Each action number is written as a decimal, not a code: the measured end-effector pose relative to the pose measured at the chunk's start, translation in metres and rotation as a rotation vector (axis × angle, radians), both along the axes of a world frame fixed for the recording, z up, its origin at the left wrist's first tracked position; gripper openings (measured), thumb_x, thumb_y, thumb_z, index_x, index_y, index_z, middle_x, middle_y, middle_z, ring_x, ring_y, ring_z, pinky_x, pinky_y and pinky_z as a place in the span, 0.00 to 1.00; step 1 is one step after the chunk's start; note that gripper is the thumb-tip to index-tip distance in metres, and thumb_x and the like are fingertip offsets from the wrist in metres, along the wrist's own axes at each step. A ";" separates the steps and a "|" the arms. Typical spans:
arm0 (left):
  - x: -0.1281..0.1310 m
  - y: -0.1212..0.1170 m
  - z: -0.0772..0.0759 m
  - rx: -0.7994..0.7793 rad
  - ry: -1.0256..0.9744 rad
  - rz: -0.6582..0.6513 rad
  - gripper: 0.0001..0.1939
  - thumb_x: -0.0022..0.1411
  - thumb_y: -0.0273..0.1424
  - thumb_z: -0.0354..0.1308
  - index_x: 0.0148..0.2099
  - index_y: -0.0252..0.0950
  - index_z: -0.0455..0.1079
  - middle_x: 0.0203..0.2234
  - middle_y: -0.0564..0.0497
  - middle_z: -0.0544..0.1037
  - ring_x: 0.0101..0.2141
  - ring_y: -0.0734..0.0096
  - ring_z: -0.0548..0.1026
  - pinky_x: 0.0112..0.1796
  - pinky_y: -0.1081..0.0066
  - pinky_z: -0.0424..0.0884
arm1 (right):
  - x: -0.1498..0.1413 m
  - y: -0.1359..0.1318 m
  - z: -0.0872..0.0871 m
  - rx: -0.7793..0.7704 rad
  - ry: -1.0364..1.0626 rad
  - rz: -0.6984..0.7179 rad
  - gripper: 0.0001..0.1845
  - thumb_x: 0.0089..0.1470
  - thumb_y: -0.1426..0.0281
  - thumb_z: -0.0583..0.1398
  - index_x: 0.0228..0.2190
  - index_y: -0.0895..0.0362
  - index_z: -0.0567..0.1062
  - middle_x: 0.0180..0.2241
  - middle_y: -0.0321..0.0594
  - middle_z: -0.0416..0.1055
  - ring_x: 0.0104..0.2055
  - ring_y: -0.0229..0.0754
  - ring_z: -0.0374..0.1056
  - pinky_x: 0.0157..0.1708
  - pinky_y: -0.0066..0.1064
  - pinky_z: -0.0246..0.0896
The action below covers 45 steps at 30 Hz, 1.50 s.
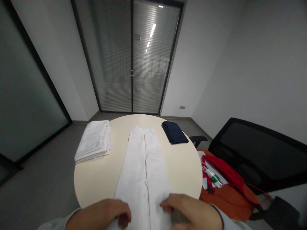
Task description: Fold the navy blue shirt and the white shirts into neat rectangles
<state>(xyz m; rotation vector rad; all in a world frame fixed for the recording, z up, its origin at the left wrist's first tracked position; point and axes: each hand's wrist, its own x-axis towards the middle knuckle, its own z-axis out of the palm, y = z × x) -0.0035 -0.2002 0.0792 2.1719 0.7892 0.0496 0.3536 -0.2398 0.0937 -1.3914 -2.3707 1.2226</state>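
A long white button-front garment point(153, 166) lies lengthwise on the round table, its placket running down the middle with a button near my end. Its near end runs out of view at the bottom. My left hand point(107, 214) is over the lower left side of the cloth, fingers loosely curled downward; its thumb is not clear. My right hand point(189, 209) is at the lower right edge, bent fingers pointing inward and the thumb apart from them. No cloth is visibly pinched in either hand, though contact underneath is partly hidden.
A stack of folded white cloth point(93, 140) overhangs the left edge of the round cream table point(96, 185). Folded navy cloth point(176, 132) lies at the far right. Beside the table, an orange-seated chair point(230, 204) holds a red item point(225, 169) and a plastic bottle point(214, 177).
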 end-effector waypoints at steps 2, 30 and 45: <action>0.005 0.024 -0.009 0.080 -0.047 0.167 0.16 0.63 0.45 0.66 0.52 0.53 0.75 0.48 0.54 0.82 0.48 0.59 0.79 0.50 0.64 0.72 | 0.000 0.029 -0.010 0.167 0.007 -0.073 0.28 0.60 0.54 0.62 0.60 0.44 0.73 0.58 0.41 0.73 0.59 0.50 0.68 0.62 0.39 0.59; 0.107 0.287 -0.123 0.717 0.111 0.506 0.32 0.69 0.41 0.54 0.73 0.51 0.58 0.71 0.47 0.62 0.70 0.51 0.58 0.67 0.48 0.48 | -0.054 0.289 -0.113 0.637 -0.307 -0.296 0.37 0.64 0.63 0.55 0.71 0.52 0.56 0.69 0.47 0.59 0.70 0.52 0.49 0.69 0.46 0.35; 0.087 0.304 -0.122 0.481 -0.433 0.822 0.20 0.60 0.23 0.50 0.44 0.39 0.82 0.40 0.46 0.78 0.48 0.59 0.76 0.58 0.58 0.68 | -0.049 0.297 -0.118 0.671 -0.039 -0.547 0.11 0.57 0.71 0.57 0.38 0.56 0.80 0.41 0.45 0.73 0.48 0.48 0.66 0.52 0.36 0.56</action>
